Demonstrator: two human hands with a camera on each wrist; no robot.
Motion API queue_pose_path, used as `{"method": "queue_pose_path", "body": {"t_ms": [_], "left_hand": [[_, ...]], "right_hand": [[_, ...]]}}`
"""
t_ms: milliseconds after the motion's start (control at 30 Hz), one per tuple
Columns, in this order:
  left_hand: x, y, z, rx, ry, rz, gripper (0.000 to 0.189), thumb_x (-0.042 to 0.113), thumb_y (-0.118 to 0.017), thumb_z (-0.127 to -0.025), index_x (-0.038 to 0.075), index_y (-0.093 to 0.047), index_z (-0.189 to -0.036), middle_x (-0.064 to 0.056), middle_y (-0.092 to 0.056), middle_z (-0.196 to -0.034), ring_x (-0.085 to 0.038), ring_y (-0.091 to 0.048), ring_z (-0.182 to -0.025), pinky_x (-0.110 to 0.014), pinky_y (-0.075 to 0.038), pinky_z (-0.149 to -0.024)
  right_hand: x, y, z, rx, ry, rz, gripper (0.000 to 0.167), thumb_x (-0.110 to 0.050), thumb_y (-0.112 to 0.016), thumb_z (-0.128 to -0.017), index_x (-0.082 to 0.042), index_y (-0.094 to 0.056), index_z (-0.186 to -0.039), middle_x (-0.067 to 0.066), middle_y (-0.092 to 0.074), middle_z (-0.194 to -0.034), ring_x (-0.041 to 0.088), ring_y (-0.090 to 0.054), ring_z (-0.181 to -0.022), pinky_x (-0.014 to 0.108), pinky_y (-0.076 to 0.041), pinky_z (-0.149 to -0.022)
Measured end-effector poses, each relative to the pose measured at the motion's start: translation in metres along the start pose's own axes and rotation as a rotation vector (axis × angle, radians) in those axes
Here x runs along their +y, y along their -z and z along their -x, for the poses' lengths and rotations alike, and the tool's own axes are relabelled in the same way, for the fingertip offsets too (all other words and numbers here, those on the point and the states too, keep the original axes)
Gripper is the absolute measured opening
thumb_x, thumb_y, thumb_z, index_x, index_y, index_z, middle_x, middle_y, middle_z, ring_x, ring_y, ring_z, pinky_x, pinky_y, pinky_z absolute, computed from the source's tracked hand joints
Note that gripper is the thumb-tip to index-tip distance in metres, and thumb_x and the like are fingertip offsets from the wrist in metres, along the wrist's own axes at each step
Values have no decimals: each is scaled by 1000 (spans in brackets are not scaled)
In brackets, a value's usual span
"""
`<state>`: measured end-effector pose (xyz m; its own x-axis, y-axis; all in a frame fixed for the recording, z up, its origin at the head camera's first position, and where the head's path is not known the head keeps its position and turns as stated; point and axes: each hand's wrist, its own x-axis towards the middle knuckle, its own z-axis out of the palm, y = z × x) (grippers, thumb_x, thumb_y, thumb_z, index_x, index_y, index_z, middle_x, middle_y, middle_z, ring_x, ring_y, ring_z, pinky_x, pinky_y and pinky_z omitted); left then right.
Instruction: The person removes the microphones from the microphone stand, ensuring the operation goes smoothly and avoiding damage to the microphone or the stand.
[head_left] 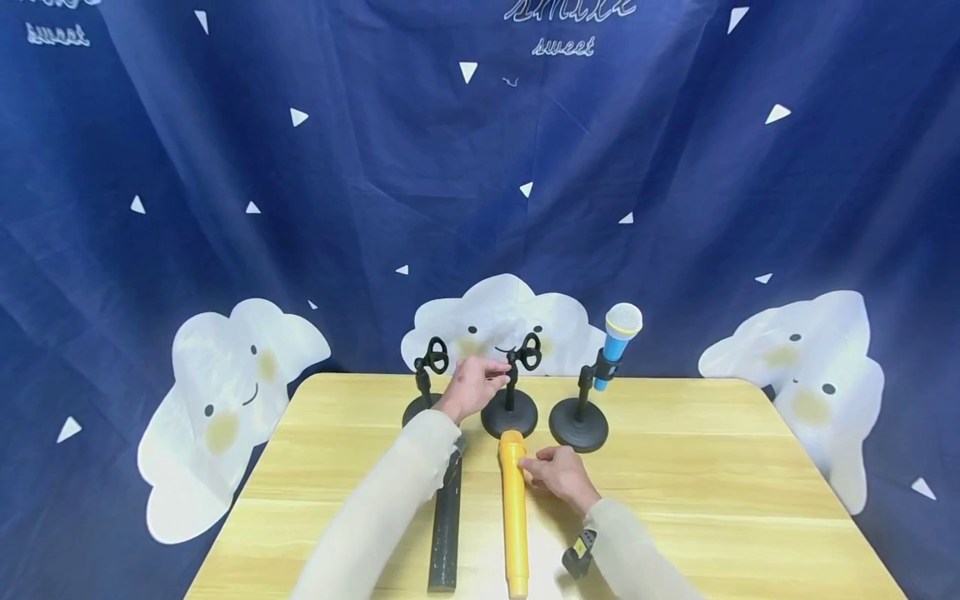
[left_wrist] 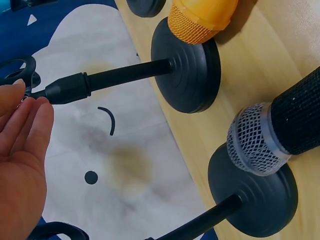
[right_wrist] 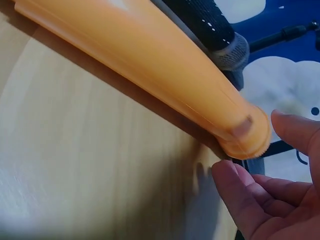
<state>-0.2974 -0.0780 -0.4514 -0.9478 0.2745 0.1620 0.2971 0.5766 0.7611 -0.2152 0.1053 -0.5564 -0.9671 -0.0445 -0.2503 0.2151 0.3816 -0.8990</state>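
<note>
My left hand (head_left: 474, 387) reaches over to the middle black microphone stand (head_left: 512, 398) and pinches it by the joint just under its ring-shaped clip, thumb against fingers in the left wrist view. A yellow-orange microphone (head_left: 514, 508) lies lengthwise on the table, its head close to that stand's round base. Beside this head is my right hand (head_left: 562, 475), thumb and fingers spread apart around nothing; in the right wrist view its fingertips (right_wrist: 226, 172) are right at the head end. Left of it lies a black microphone (head_left: 446, 533) with a silver mesh head (left_wrist: 255, 140), partly hidden by my left sleeve.
On the right, another stand (head_left: 579, 425) holds a blue microphone (head_left: 617, 342) with a white head, tilted upward. A third stand (head_left: 423, 385) with a bare clip is at the left, its base partly behind my arm. A dark blue curtain (head_left: 420, 167) hangs behind the wooden table (head_left: 720, 500).
</note>
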Motion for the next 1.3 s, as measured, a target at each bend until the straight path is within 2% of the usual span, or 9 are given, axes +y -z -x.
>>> {"method": "queue_pose_path", "body": {"t_ms": [233, 467, 733, 900, 1300], "left_hand": [[-2, -7, 4, -15, -1, 49, 22, 8, -72, -92, 3, -74, -113, -9, -73, -111, -22, -70, -102, -32, -56, -88], [0, -12, 6, -47, -13, 75, 22, 9, -73, -92, 3, -74, -113, -9, -74, -108, -20, -70, -100, -29, -56, -87], [3, -17, 5, -57, -25, 71, 23, 9, -72, -92, 4, -74, -115, -6, -75, -106, -18, -70, -100, -27, -56, -85], [6, -20, 5, -73, -29, 85, 24, 10, -72, -93, 3, -73, -116, -10, -75, -107, -18, -71, -98, -26, -56, -84], [7, -26, 3, -69, -65, 92, 24, 8, -72, -93, 1, -73, -116, -9, -75, -107, -19, -71, -98, -23, -55, -85]], "right_hand": [[-4, 17, 3, 14, 22, -9, 55, -19, -76, -89, 21, -55, -120, 17, -72, -86, 29, -72, -77, 40, -61, -70], [-11, 35, 5, 91, 87, 105, 48, -21, -77, -88, 17, -63, -115, 13, -72, -86, 24, -70, -78, 35, -58, -70], [-18, 53, 6, 123, 106, 165, 46, -26, -75, -90, 11, -67, -115, 18, -73, -100, 27, -70, -90, 41, -58, -80], [-19, 59, 6, 130, 102, 170, 47, -29, -75, -90, 10, -67, -116, 20, -71, -105, 31, -69, -96, 43, -57, -84], [-31, 72, 7, 140, 125, 206, 50, -33, -73, -92, 9, -66, -119, 23, -70, -108, 35, -68, -101, 43, -57, -83]]}}
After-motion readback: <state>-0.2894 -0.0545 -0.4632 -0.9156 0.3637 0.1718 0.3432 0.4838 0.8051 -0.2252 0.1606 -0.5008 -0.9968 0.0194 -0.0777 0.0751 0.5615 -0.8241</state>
